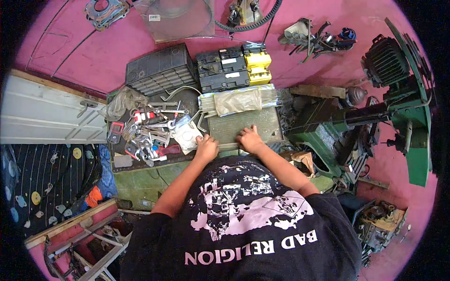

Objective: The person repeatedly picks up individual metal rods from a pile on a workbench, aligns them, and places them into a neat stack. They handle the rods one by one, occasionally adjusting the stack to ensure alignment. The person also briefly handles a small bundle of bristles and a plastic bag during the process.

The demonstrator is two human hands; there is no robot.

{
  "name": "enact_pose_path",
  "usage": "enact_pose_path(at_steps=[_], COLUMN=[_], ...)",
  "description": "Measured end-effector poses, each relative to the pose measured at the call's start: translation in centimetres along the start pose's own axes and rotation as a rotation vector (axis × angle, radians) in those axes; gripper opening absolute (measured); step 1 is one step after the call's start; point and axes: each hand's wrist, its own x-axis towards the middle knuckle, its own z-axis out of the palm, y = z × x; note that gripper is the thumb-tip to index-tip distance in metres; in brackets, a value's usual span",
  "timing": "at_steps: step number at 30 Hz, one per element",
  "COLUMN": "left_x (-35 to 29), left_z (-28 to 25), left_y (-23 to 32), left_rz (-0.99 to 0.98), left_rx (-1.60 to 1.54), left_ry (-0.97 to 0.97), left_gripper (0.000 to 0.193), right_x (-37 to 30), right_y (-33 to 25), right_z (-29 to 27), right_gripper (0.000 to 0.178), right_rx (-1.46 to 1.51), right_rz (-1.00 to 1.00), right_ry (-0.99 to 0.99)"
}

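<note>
On the workbench in front of me lies a flat, ribbed, greenish-tan sheet [241,125]. My left hand [207,147] is at its near left corner, fingers curled at the edge. My right hand [251,139] has bent fingers on the sheet's near part, closed at its near edge. Across the far side of the sheet rests a bundle of thin rods [272,98] in printed paper, with a crumpled tan wrapping [238,102] around its middle. Next to my left hand is a worn white paper or flat packet [186,136].
Wrenches and other hand tools [157,133] crowd the bench's left side. Behind stand a black drawer cabinet [161,70] and several black and yellow batteries [229,69]. A green drill press [412,126] rises at the right. A white door [51,114] is at the left.
</note>
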Motion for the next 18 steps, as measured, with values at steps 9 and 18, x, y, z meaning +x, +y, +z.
enact_pose_path(at_steps=[9, 18], left_x=[0.5, 0.8], left_z=[0.6, -0.1], left_y=[0.4, 1.5], left_rz=[-0.057, -0.035], left_rx=[0.005, 0.026], left_ry=[-0.061, -0.055], left_gripper=[0.017, 0.018], right_x=[1.0, 0.1], right_y=[1.2, 2.4], right_z=[2.6, 1.4], right_gripper=[0.022, 0.022], right_rx=[-0.022, 0.017], right_rz=[0.03, -0.108], right_ry=[-0.21, 0.003])
